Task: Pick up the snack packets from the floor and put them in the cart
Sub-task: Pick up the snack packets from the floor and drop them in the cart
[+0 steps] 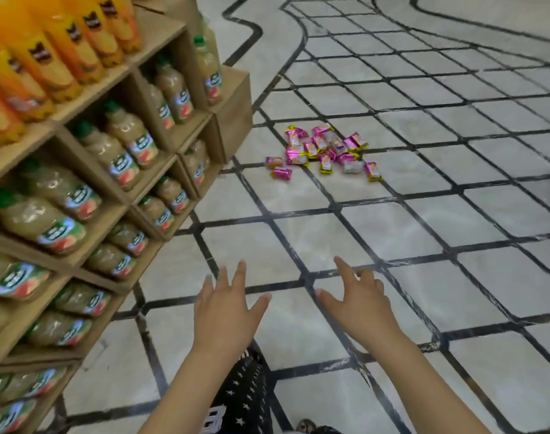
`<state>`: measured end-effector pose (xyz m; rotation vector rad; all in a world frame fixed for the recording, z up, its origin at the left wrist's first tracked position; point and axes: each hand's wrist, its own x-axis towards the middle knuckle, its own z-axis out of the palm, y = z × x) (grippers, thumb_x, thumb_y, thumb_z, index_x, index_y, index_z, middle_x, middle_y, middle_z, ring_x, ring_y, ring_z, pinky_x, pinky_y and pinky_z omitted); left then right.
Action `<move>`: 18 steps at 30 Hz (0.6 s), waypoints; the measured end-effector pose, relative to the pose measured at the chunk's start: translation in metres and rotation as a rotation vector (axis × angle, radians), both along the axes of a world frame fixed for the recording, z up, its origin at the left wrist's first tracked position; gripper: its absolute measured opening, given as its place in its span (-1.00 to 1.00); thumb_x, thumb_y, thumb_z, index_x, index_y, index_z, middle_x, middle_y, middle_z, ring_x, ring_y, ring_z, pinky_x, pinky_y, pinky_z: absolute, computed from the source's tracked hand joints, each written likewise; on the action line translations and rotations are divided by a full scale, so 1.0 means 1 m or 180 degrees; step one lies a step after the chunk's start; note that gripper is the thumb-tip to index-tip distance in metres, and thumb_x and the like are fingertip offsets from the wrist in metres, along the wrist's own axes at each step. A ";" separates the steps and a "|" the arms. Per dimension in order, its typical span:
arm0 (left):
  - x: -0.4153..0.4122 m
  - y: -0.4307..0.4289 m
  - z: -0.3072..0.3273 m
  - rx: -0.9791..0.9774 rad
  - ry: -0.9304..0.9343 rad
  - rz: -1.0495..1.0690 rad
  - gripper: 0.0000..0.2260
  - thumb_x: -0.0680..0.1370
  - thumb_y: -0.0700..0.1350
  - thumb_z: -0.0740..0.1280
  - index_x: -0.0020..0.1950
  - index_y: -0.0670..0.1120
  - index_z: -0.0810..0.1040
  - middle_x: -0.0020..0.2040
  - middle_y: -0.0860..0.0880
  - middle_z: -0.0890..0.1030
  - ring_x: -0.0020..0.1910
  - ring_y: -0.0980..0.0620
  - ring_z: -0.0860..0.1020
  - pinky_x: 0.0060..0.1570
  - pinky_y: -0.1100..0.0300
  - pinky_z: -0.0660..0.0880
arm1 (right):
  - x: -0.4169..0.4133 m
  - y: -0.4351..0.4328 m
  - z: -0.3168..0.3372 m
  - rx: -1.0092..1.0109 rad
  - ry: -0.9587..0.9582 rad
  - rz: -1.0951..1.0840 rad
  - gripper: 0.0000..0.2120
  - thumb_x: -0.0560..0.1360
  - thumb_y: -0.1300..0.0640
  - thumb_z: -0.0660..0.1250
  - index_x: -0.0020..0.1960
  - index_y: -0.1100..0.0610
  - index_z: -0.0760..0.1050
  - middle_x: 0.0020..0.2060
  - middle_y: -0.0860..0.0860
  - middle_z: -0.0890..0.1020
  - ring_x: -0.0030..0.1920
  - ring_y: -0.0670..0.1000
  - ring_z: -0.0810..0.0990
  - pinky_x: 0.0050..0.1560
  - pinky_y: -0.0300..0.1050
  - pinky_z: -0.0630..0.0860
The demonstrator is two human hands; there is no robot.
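While both hands, left [225,303] and right [359,300], reach forward with fingers spread and empty, small pink-and-yellow foil snack packets [325,148] lie clustered on the pale tiled floor [392,308] well beyond them.

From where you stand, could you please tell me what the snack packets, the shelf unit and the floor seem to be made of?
Snack packets: probably thin foil-like plastic film, glossy pink with shiny gold ends.
Shelf unit: looks like matte brown cardboard or raw board, dull and unpainted.
Floor: likely polished pale stone or tile with dark strips; it reflects light softly.
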<state>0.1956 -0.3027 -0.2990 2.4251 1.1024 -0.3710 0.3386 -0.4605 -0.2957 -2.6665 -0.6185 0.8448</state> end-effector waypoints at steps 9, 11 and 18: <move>0.086 0.139 0.018 0.0179 -0.0185 -0.0493 -0.29 0.55 0.36 0.04 0.60 0.09 -0.08 0.59 -0.10 0.10 0.57 -0.14 0.03 0.50 -0.05 0.10 | 0.060 0.114 0.024 0.0092 -0.0120 -0.0355 -0.31 0.56 -0.26 0.16 0.57 -0.13 -0.05 0.46 0.12 0.19 0.45 0.17 0.13 0.37 0.10 0.29; 0.106 0.156 0.024 0.0241 -0.0258 -0.0504 -0.30 0.56 0.35 0.07 0.60 0.08 -0.04 0.59 -0.10 0.12 0.56 -0.15 0.07 0.50 -0.05 0.12 | 0.074 0.128 0.029 0.0082 -0.0104 -0.0427 -0.30 0.56 -0.26 0.16 0.58 -0.13 -0.06 0.47 0.13 0.17 0.45 0.17 0.12 0.38 0.09 0.25; 0.195 0.184 0.022 0.0226 -0.0210 -0.0840 -0.32 0.58 0.32 0.09 0.61 0.07 -0.03 0.59 -0.09 0.13 0.55 -0.17 0.10 0.50 -0.03 0.11 | 0.149 0.152 0.028 0.0045 -0.0146 -0.0683 -0.29 0.55 -0.27 0.16 0.58 -0.11 -0.07 0.46 0.13 0.18 0.44 0.18 0.14 0.39 0.14 0.27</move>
